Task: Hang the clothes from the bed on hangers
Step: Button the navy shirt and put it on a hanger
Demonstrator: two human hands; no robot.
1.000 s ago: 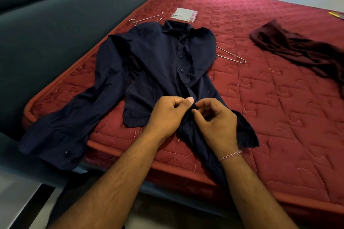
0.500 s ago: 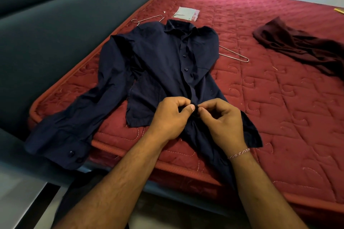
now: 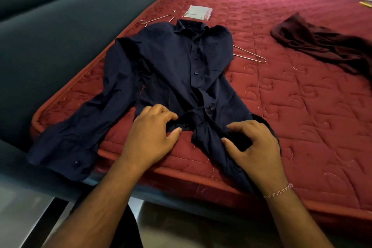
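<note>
**Both hands at the hem of the navy shirt on the bed**

Your left hand (image 3: 150,137) sits nearest you, at the bottom edge of the navy shirt (image 3: 177,70). Its fingers are spread and only lightly bent, the fingertips touching the cloth just beside the lowest button; the grip is released and holds nothing. Your right hand (image 3: 255,147) is just beside it, over the bunched lower right part of the shirt. Its fingers and thumb arch over a fold of the dark cloth; you cannot tell whether they pinch it or only hover above it. A thin bracelet (image 3: 278,191) circles that wrist.

The shirt lies front up on the red quilted mattress (image 3: 302,106), collar away from you, buttoned along the placket. One sleeve (image 3: 80,127) runs out to the left, its cuff hanging over the near edge of the bed. The hem's right side also spills over that edge.

Past the collar, a wire hanger (image 3: 157,20) pokes out at the upper left. A second wire hanger (image 3: 249,54) lies beside the shirt's right shoulder. A small clear packet (image 3: 198,15) rests beyond the collar. Farther right, well apart, a maroon garment (image 3: 326,46) lies crumpled.
</note>
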